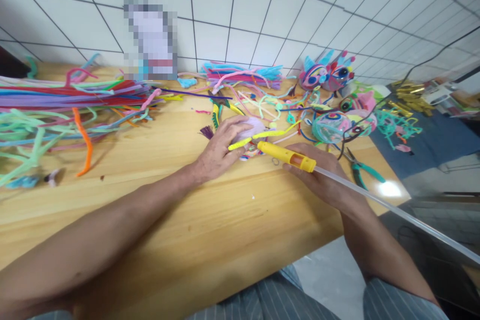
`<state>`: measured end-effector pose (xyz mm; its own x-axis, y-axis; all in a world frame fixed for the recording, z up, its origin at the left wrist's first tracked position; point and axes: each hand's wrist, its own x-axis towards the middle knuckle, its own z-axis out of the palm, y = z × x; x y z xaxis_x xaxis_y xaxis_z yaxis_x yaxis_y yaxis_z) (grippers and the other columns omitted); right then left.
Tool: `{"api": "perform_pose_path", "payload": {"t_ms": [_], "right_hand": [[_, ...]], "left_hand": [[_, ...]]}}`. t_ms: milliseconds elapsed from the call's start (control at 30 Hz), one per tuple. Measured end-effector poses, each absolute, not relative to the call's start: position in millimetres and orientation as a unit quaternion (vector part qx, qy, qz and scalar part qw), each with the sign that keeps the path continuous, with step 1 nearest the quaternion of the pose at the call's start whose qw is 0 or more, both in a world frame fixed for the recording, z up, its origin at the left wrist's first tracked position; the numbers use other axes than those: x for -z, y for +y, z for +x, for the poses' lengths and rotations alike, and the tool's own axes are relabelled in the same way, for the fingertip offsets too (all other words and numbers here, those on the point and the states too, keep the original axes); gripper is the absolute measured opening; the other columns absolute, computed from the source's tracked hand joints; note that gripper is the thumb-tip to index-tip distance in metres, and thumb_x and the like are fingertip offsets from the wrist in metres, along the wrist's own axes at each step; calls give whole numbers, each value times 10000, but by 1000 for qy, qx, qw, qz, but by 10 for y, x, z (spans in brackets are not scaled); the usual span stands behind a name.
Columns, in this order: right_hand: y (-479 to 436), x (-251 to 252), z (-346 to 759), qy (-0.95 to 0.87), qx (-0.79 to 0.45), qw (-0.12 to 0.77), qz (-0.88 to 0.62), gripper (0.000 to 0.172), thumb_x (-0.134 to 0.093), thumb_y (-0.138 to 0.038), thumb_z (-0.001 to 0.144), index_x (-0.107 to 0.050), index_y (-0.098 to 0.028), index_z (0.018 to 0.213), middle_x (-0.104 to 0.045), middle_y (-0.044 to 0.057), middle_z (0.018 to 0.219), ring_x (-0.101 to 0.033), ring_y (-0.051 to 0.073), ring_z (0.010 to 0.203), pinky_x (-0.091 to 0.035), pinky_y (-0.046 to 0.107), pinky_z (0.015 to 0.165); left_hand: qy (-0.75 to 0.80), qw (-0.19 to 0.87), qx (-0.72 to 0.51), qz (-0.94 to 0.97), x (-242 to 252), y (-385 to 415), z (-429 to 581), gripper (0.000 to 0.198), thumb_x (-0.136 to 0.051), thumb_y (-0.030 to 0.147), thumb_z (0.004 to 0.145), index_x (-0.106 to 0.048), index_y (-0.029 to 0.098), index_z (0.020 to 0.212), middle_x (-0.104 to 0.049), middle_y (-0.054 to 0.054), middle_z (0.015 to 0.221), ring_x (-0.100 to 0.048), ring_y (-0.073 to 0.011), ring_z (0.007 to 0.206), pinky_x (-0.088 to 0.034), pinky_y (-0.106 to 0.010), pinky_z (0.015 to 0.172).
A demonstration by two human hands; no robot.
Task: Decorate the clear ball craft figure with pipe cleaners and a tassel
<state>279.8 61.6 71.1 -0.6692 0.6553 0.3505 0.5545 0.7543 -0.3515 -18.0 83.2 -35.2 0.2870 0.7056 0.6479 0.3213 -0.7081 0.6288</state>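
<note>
My left hand (222,147) is closed over a pale lilac fuzzy craft piece (254,126) on the wooden table (180,220), with a yellow pipe cleaner (258,137) running under its fingers. My right hand (323,172) grips a yellow glue gun (287,155). The gun's nozzle points left at the craft piece, and a long clear glue stick (393,210) trails out behind it to the lower right.
A big heap of coloured pipe cleaners (67,105) covers the table's left; more lie at the back (243,75). Finished colourful fish-like figures (328,75) and round pieces (330,127) sit at right. Green-handled pliers (362,170) lie by my right hand. A white tiled wall stands behind.
</note>
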Motion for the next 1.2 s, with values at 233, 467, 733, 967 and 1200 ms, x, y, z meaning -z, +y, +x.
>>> {"api": "perform_pose_path", "payload": {"t_ms": [233, 467, 733, 967, 1200], "right_hand": [[578, -773, 2781, -896, -105, 230, -365, 171, -678, -363, 1116, -751, -293, 1254, -844, 57, 1077, -824, 266, 900, -665, 398, 751], [568, -731, 2863, -888, -102, 236, -381, 184, -653, -356, 1125, -740, -269, 1261, -848, 68, 1147, -833, 265, 986, -682, 396, 824], [548, -745, 2789, -884, -111, 230, -391, 243, -651, -424, 1127, -761, -276, 1286, -841, 68, 1102, -834, 272, 948, -688, 410, 817], [558, -745, 2798, -884, -94, 232, -395, 242, -630, -410, 1136, -763, -237, 1239, -846, 93, 1116, -835, 272, 970, -681, 382, 810], [561, -752, 2790, -886, -113, 235, -384, 205, -685, -379, 1104, -759, -261, 1254, -850, 79, 1085, -842, 279, 937, -706, 414, 812]], "left_hand": [[336, 198, -492, 778, 342, 830, -185, 409, -620, 434, 1146, -586, 291, 1527, -598, -158, 1629, -568, -314, 1558, -496, -595, 1298], [331, 190, -498, 779, 340, 835, -181, 392, -615, 426, 1151, -585, 287, 1516, -609, -158, 1607, -579, -305, 1544, -506, -590, 1288], [329, 195, -497, 779, 340, 830, -186, 407, -638, 391, 1141, -584, 288, 1532, -606, -157, 1611, -571, -306, 1553, -495, -581, 1298], [328, 200, -494, 780, 343, 835, -184, 419, -624, 413, 1144, -578, 301, 1545, -601, -150, 1617, -567, -313, 1553, -484, -596, 1307], [335, 199, -491, 779, 332, 831, -190, 419, -615, 431, 1144, -581, 299, 1540, -606, -156, 1614, -569, -322, 1552, -488, -616, 1300]]}}
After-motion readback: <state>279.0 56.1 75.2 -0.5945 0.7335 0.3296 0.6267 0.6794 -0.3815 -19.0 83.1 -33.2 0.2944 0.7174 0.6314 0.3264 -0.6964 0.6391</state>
